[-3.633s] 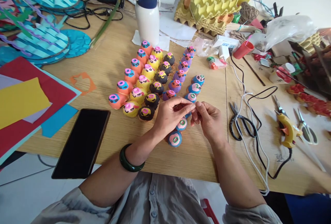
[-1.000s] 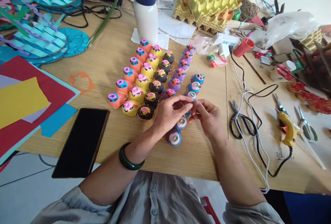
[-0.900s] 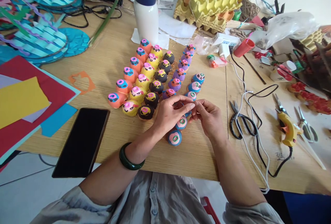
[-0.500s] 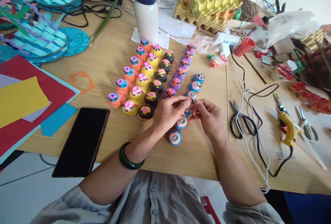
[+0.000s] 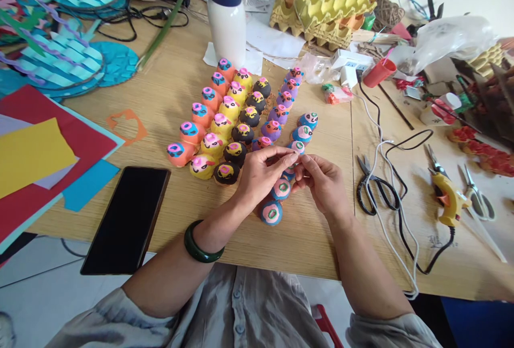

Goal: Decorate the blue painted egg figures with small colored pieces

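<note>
Wood, pale and grained, makes up the bench. Far back on it stand yellow and orange egg cartons, with a white flask to their left; a black phone lies at the front edge, screen dark. Between the phone and the black-handled scissors stand painted rows of rounded bumps. The blue row, topped in pink and green, is nearest the scissors, its middle partly hidden by the hands.

Left hand and right hand meet over that row, each grip closed in a thumb-and-finger pinch, tips touching or nearly so. Anything between them is too small to make out, and I cannot tell whether the lower fingers touch the bumps.

For such fine fingertip work, a light, even pinch should serve best; hard pressure would probably squash anything soft. Steady wrists, and spare fingers lifted clear of the blue row, would guard its tops from smears.
</note>
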Demonstrator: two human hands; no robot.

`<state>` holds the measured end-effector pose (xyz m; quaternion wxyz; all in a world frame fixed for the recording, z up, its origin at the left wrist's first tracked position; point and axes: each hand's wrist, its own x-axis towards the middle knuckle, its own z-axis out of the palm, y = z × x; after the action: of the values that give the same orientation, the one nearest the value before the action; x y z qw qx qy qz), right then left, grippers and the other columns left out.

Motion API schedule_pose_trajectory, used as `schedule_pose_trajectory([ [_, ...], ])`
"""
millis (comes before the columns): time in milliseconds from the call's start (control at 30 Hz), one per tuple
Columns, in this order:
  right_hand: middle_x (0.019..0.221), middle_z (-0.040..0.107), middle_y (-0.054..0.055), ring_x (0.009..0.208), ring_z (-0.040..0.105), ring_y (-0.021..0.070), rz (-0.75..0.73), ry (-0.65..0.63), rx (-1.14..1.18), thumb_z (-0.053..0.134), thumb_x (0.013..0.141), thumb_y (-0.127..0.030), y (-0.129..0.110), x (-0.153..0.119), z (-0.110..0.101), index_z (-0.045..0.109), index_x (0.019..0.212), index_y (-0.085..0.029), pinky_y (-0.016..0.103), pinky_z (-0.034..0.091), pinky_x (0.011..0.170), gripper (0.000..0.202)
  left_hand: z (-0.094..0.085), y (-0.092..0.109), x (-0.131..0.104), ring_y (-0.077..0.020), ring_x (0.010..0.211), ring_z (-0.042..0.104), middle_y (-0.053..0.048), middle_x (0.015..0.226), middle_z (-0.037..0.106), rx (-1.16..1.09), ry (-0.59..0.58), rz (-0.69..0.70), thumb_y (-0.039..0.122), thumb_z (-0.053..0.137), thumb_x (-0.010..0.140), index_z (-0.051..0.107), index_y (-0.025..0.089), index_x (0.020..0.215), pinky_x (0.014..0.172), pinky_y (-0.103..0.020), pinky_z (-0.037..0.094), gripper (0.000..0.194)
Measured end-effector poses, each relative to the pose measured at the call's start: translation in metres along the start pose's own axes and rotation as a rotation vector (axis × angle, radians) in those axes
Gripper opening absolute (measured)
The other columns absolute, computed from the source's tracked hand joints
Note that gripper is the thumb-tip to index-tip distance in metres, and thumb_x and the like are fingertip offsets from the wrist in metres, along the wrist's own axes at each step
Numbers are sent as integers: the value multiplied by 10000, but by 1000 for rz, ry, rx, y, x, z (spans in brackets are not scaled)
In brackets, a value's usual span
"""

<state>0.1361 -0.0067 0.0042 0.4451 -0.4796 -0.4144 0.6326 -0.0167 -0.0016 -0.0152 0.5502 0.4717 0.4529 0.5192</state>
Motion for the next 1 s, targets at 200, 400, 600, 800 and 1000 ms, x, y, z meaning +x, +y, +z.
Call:
schedule_pose_trajectory([
  [200, 596, 571, -59, 441, 431, 44, 33, 8, 70, 888, 709, -524, -2, 2, -1, 703, 716, -195, 201, 538, 433, 378, 0, -1, -1, -151, 770, 713, -69, 923, 811, 9, -28, 8, 417, 756, 863, 832, 204, 1010, 582, -224, 519, 270],
  [400, 590, 573, -61, 442, 431, 39, 30, 9, 104, 913, 685, -485, -4, 1, -1, 696, 704, -190, 188, 532, 427, 367, 1, 4, -1, -103, 624, 632, -41, 834, 795, 23, -46, -24, 383, 743, 855, 828, 197, 993, 509, -207, 449, 247],
  [600, 606, 580, -55, 447, 442, 43, 41, 0, 89, 883, 719, -506, -4, 0, -1, 689, 708, -190, 198, 543, 435, 371, 1, 3, -1, -124, 692, 680, -48, 863, 800, 11, -34, -3, 383, 750, 859, 817, 195, 966, 555, -215, 487, 226],
  [800, 610, 570, -56, 462, 455, 47, 15, 8, 78, 893, 712, -491, -3, 2, -2, 688, 717, -192, 194, 546, 438, 363, 1, 5, -1, -92, 575, 601, -30, 805, 785, 15, -44, -50, 378, 730, 861, 821, 195, 1033, 494, -211, 434, 268],
  [1000, 597, 579, -56, 439, 453, 44, 51, -19, 96, 884, 719, -512, -4, 1, -2, 699, 705, -187, 203, 551, 434, 374, 1, 3, -1, -122, 670, 681, -42, 832, 796, -14, -36, -2, 390, 766, 842, 800, 185, 920, 545, -212, 489, 222],
])
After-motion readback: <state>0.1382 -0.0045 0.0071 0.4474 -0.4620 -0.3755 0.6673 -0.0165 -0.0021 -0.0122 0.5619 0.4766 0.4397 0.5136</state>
